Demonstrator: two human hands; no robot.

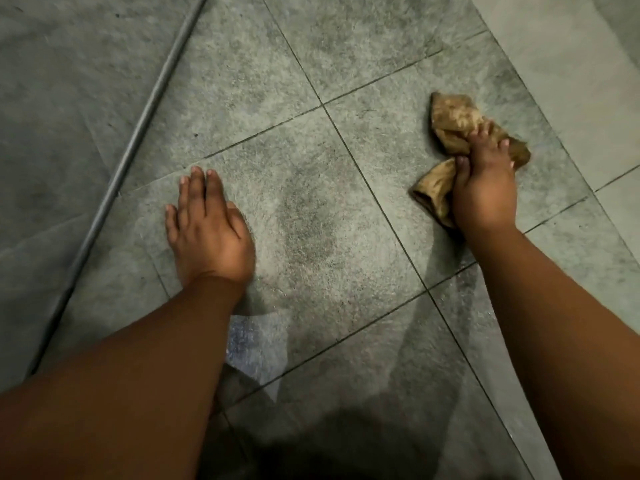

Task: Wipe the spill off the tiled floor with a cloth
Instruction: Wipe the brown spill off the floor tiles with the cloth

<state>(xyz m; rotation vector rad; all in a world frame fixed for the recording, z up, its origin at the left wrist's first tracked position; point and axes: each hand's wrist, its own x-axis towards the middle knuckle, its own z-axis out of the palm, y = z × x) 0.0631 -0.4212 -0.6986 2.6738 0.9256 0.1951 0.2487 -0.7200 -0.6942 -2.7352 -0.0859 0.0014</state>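
**Cloth bunched under the right hand, dark patch at centre**

At the right of the frame the right hand [485,188] clutches a crumpled tan cloth [450,123] against the grey tiled floor [346,46] — folds of it stick out beyond the fingertips toward the top and below the thumb to the left. The left hand [207,230] lies flat, fingers together, palm down on the tile at centre left, holding nothing. Between the two hands sits a darker damp-looking patch [308,223] — apart from the cloth. A metal strip [138,133] runs diagonally across the upper left.
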